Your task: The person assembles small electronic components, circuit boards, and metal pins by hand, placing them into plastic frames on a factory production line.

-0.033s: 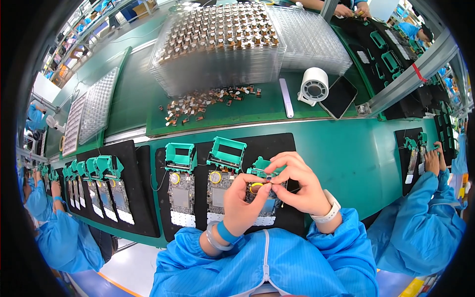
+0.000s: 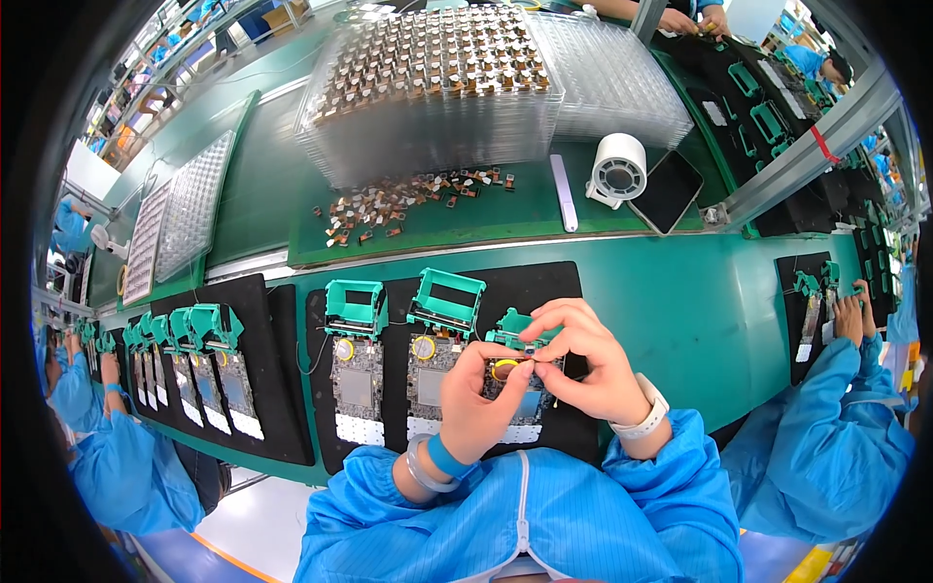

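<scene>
My left hand [image 2: 476, 398] and my right hand [image 2: 588, 364] meet over the rightmost circuit board [image 2: 530, 406] on the black mat. Thumbs and forefingers of both pinch a small dark part [image 2: 529, 351], mostly covered by the fingertips; its kind is too small to make out. Just beyond the fingers sits a green plastic frame [image 2: 507, 326] at the board's far end. Two more circuit boards, one in the middle [image 2: 426, 381] and one at the left [image 2: 358, 384], lie beside it, with green frames [image 2: 445, 299] at their far ends.
Behind the mat lie a pile of small flex-cable parts [image 2: 389, 206], stacked clear trays [image 2: 428, 126], a lilac strip [image 2: 563, 192], a white fan [image 2: 618, 167] and a dark phone-like slab [image 2: 669, 192]. More boards rest on a black mat [image 2: 277, 428] at left. Co-workers in blue sit on both sides.
</scene>
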Available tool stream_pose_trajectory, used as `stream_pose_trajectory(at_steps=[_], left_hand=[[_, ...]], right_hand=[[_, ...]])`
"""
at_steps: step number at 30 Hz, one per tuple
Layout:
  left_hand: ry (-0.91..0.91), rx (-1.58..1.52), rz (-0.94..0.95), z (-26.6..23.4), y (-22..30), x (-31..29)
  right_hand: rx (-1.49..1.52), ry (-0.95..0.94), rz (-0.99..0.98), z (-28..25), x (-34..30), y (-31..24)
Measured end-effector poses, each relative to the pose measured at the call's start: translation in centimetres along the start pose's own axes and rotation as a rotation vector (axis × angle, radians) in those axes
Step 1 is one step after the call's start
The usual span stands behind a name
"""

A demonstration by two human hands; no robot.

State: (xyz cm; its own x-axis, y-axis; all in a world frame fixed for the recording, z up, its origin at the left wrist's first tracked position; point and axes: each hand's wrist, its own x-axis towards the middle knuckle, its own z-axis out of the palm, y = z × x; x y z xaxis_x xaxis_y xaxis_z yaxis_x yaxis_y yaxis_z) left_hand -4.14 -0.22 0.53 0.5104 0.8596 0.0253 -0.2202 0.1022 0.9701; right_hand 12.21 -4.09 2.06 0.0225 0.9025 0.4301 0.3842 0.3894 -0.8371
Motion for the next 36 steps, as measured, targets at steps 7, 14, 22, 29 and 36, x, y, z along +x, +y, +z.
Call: stream_pose_trajectory(at_steps=[7,14,22,29,36], left_hand=[[-0.021,0.001,0.003,-0.3,-0.4,0.1],[-0.038,0.063,-0.009,-0.4,-0.2,0.0],[-0.030,0.007,-0.021,-0.4,-0.4,0.1],[-0.037,0.057,0.041,-0.4,-0.7,0.1],[-0.088,-0.272,0.027,-0.6,-0.1,1.8]], right_hand=[[0.080,-0.002,0.031,0.0,-0.1,0.4],[-0.099,0.065,-0.003,-0.2,0.3,-0.9],[-0.291,0.045,-0.161,-0.2,0.2,-0.5],[-0.290,0.007,-0.214,-0.1,0.5,-0.1],[-0.456,0.103,-0.187,-0.2,-0.1,-1.1]])
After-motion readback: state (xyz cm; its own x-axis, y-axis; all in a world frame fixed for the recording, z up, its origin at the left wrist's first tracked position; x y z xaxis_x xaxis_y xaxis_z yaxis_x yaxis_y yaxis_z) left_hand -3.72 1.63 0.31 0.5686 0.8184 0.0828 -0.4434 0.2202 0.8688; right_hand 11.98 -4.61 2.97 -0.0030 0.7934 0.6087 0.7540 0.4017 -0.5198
